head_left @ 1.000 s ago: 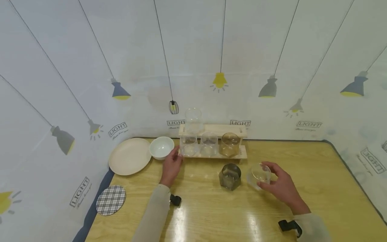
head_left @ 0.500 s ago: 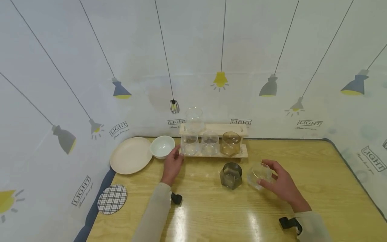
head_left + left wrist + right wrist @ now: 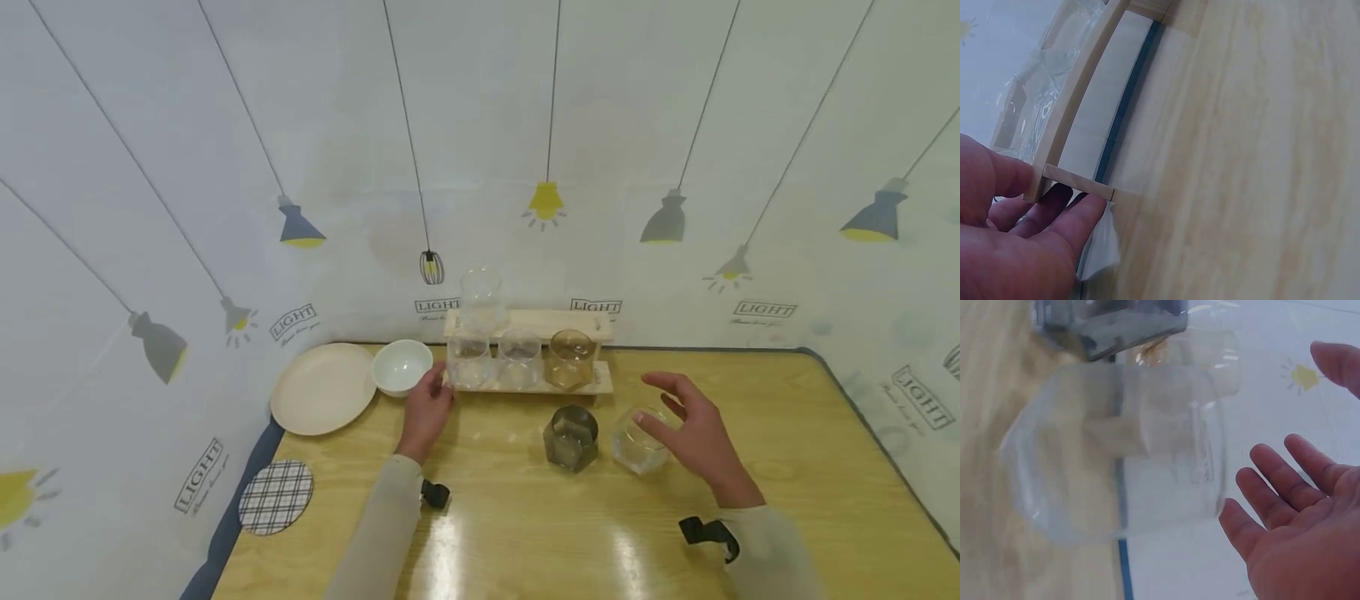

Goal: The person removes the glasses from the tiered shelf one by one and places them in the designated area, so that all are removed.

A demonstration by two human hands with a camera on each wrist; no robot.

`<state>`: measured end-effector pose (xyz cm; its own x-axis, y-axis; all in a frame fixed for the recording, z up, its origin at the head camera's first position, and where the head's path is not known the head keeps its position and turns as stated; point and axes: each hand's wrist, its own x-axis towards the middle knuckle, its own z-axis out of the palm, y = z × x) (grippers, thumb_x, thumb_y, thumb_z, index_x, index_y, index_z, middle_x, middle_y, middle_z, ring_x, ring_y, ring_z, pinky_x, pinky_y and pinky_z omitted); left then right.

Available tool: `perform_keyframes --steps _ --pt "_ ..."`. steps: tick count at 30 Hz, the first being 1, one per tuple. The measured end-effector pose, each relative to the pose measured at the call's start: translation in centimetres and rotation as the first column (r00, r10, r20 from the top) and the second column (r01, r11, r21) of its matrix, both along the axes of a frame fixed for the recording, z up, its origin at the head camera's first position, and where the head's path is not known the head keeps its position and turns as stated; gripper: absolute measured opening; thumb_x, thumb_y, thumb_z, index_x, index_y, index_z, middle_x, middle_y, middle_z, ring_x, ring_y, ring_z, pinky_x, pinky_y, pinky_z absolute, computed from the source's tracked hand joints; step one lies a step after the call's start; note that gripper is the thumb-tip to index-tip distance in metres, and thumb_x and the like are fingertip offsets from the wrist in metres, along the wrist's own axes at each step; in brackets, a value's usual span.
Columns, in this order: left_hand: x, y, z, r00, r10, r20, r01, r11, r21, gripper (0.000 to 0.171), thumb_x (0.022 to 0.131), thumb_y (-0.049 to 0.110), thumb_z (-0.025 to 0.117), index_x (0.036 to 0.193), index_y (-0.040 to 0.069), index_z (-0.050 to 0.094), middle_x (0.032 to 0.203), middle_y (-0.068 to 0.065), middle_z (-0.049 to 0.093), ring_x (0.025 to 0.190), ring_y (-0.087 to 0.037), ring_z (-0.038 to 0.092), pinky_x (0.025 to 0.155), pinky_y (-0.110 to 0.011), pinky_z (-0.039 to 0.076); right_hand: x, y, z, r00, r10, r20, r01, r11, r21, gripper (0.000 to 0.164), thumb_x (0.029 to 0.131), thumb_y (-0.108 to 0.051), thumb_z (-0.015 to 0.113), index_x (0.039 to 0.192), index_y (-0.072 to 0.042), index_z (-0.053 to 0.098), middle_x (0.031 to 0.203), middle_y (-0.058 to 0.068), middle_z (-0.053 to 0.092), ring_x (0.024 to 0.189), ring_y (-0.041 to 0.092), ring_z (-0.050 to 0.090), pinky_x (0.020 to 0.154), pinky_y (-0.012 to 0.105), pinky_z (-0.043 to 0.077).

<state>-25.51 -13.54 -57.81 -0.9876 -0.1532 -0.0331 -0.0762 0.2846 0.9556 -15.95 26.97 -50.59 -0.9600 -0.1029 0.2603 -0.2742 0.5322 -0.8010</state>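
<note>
My left hand (image 3: 427,410) holds the left end of a two-tier wooden rack (image 3: 540,322); in the left wrist view its thumb lies on the board and its fingers curl at the end piece. My right hand (image 3: 693,433) is spread just above a clear faceted glass (image 3: 637,454) on the table, and in the right wrist view the fingers stand apart from the rim. A dark grey glass (image 3: 571,450) stands to the left of that one. Along the lower shelf are two clear glasses (image 3: 519,358) and an amber glass (image 3: 572,360). Another clear glass (image 3: 482,296) stands on the top shelf.
A pale bowl (image 3: 402,367) is next to the left hand, with a cream plate (image 3: 324,389) beyond it. Nearer lies a round checked coaster (image 3: 276,497). A lamp-patterned wall covering (image 3: 480,125) rises behind the table (image 3: 525,533).
The right hand has let go of the clear glass, lifted and spread its fingers; the glass stays on the table. The left hand has kept its place at the rack.
</note>
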Motion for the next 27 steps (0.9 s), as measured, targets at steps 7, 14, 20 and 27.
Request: perform_keyframes --steps 7,14,20,27 --pt "0.3 0.1 0.0 1.000 -0.012 0.005 0.012 1.000 -0.004 0.045 0.105 0.016 0.061 0.151 0.014 0.059 0.125 -0.017 0.070 0.106 -0.025 0.068 0.084 -0.031 0.059 -1.6 -2.4 2.4 0.999 -0.031 -0.044 0.030 0.999 -0.032 0.046 0.103 -0.024 0.072 0.144 -0.008 0.057 0.146 0.009 0.061 0.141 0.032 0.051 0.118 0.051 0.044" --pt "0.2 -0.1 0.0 1.000 -0.015 0.015 0.015 1.000 0.010 0.046 0.106 0.018 0.060 0.152 0.017 0.057 0.125 -0.014 0.069 0.105 -0.022 0.068 0.083 -0.029 0.058 -4.9 -5.0 4.3 0.995 -0.021 -0.100 0.008 0.992 -0.127 0.040 0.104 -0.024 0.069 0.138 -0.005 0.061 0.142 0.012 0.063 0.139 0.030 0.056 0.118 0.054 0.047" --pt "0.3 -0.6 -0.1 1.000 0.007 0.014 -0.007 1.000 0.019 0.046 0.106 0.015 0.061 0.151 0.014 0.058 0.124 -0.016 0.069 0.106 -0.024 0.067 0.081 -0.028 0.058 -7.4 -7.6 5.5 0.994 0.060 -0.095 -0.076 0.981 -0.178 0.039 0.103 -0.024 0.070 0.136 -0.006 0.061 0.144 0.014 0.061 0.142 0.036 0.053 0.119 0.057 0.045" --pt "-0.1 -0.1 -0.2 1.000 -0.004 0.017 0.003 0.998 0.059 0.046 0.105 0.016 0.062 0.151 0.015 0.059 0.126 -0.017 0.070 0.106 -0.024 0.067 0.082 -0.027 0.059 -10.4 -11.0 6.7 0.995 0.068 -0.074 -0.082 0.974 -0.210 0.045 0.100 -0.029 0.074 0.136 -0.007 0.060 0.141 0.014 0.062 0.138 0.036 0.055 0.118 0.056 0.047"
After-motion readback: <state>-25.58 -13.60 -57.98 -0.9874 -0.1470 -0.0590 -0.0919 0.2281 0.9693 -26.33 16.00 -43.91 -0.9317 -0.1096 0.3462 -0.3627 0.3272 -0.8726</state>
